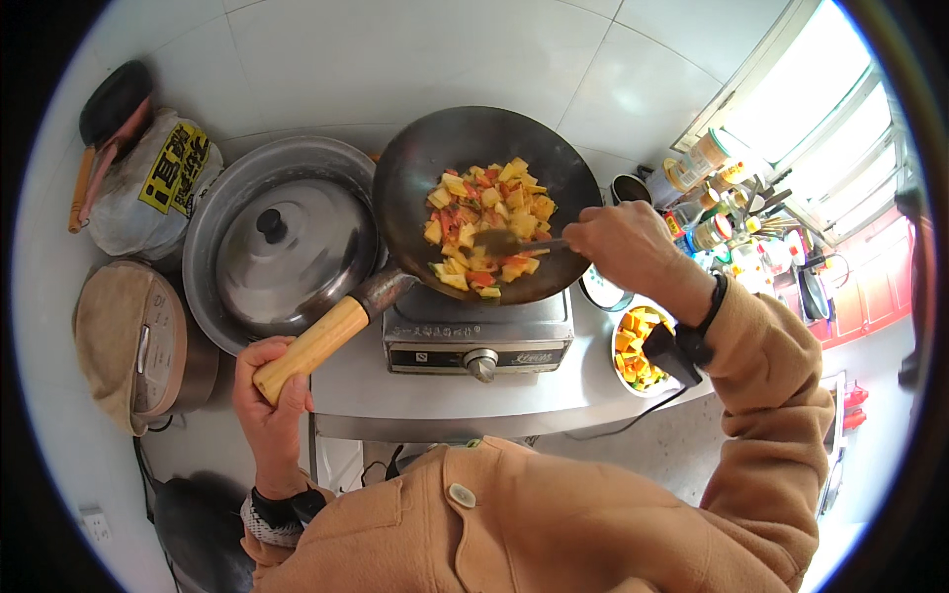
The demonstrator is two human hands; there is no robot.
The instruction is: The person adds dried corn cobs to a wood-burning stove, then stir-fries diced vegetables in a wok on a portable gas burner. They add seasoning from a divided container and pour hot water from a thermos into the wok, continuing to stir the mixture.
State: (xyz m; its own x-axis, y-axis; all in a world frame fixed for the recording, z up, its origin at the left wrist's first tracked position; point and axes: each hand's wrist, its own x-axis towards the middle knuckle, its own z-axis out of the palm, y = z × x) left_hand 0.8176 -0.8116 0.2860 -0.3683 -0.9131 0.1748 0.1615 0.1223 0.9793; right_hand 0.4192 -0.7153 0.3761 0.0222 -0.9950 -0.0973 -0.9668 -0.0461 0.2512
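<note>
A dark wok [420, 163] sits over a silver gas stove [534, 326], tilted slightly with its wooden handle [321, 346] toward me. My left hand [267, 425] is wrapped round the end of that handle. Inside the wok lie yellow and red-orange chopped pieces [491, 201], some with browned surfaces. My right hand [633, 242] reaches over the wok's right rim, closed on a spatula [497, 243]. Its blade rests among the pieces, and part of its handle is hidden by my fingers.
Left of the wok stands a wide metal pot [201, 252] with a domed lid [301, 262]. At the right, a white bowl [625, 381] holds orange-yellow chunks beside crowded jars [707, 158]. A rice cooker [163, 346] stands at the left; a dark cable [633, 423] hangs at the counter's front.
</note>
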